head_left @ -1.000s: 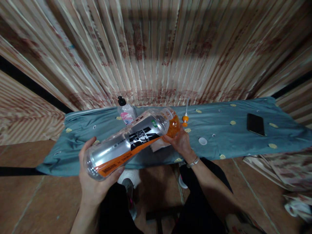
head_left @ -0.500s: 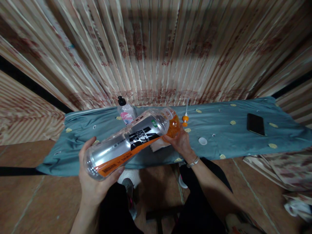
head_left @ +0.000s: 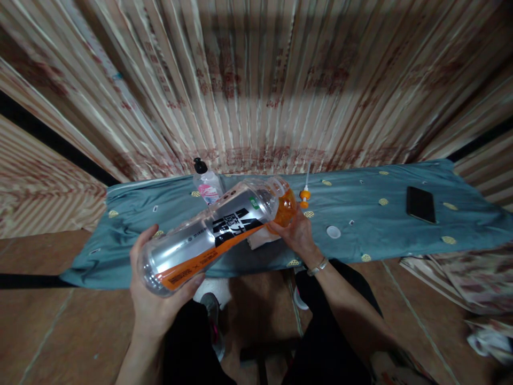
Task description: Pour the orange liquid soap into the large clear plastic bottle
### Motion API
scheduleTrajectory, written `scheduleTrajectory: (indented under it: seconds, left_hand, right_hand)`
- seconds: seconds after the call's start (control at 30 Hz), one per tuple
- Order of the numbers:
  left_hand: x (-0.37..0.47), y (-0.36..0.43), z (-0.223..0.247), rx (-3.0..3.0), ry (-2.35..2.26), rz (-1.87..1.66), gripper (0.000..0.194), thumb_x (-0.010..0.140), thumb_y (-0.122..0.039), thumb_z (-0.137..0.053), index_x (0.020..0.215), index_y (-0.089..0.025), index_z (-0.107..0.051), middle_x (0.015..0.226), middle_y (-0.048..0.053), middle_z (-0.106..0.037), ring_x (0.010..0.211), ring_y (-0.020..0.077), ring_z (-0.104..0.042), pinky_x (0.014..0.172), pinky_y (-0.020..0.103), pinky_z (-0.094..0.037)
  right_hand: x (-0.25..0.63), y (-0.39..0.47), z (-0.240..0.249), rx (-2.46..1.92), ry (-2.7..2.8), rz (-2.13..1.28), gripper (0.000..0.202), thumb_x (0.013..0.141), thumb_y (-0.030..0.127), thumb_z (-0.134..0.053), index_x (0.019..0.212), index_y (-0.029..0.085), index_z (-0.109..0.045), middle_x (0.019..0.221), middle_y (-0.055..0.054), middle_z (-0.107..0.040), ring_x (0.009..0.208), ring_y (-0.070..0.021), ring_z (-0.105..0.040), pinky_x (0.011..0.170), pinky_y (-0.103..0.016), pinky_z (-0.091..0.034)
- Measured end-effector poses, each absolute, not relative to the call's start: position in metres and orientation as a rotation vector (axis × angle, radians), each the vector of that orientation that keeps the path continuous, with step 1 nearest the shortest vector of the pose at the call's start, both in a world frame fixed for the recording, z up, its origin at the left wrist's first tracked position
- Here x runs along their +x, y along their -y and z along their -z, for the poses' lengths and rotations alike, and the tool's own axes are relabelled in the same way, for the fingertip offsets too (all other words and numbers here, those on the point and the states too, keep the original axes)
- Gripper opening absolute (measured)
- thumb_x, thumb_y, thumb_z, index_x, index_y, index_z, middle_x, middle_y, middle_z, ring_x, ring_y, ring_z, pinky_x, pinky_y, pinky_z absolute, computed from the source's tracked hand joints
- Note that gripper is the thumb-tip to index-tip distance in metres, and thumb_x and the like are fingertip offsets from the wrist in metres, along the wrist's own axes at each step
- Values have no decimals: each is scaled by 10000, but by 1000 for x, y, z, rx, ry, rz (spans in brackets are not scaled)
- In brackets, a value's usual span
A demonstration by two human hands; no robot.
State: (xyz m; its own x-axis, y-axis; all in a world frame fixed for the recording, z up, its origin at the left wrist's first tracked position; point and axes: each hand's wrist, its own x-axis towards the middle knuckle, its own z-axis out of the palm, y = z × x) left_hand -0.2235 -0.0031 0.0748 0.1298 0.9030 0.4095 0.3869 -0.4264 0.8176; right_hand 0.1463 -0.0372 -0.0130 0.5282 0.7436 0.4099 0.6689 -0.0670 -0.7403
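A large clear bottle (head_left: 208, 240) with a silver, black and orange label is tilted, its neck toward the upper right. My left hand (head_left: 154, 294) is wrapped round its base. My right hand (head_left: 298, 235) grips a small orange bottle (head_left: 285, 211), which sits at the large bottle's mouth; where the two meet is partly hidden. An orange pump top (head_left: 304, 198) with a clear tube lies on the cloth just beyond my right hand. A round white cap (head_left: 333, 232) lies to the right of that hand.
A clear bottle with a black top (head_left: 208, 186) stands behind the large bottle. A black phone (head_left: 420, 204) lies at the right on the blue-green cloth (head_left: 372, 214). Something pale (head_left: 260, 238) lies beneath the bottles. A striped curtain (head_left: 256, 85) hangs behind.
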Motion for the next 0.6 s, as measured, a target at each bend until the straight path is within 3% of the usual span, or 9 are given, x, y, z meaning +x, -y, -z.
scheduleTrajectory:
  seconds: [0.3, 0.6]
  left_hand:
    - [-223, 4, -77, 1911, -1219, -1277, 1094, 686, -524, -1083, 1689, -404, -662, 1316, 79, -842, 1100, 440, -879, 937, 614, -781]
    - [-223, 4, -75, 1901, -1234, -1280, 1098, 683, -543, -1084, 1689, -406, -665, 1394, 86, -821, 1186, 452, -860, 1008, 624, -768]
  right_hand:
    - [148, 38, 14, -1774, 1163, -124, 967, 781, 594, -1067, 1576, 175, -710, 1411, -208, -897, 1305, -428, -888, 1151, -595, -741]
    - [148, 37, 17, -1779, 1154, -114, 966, 808, 640, -1045, 1593, 191, -708, 1419, -196, -897, 1300, -421, -888, 1143, -602, -740]
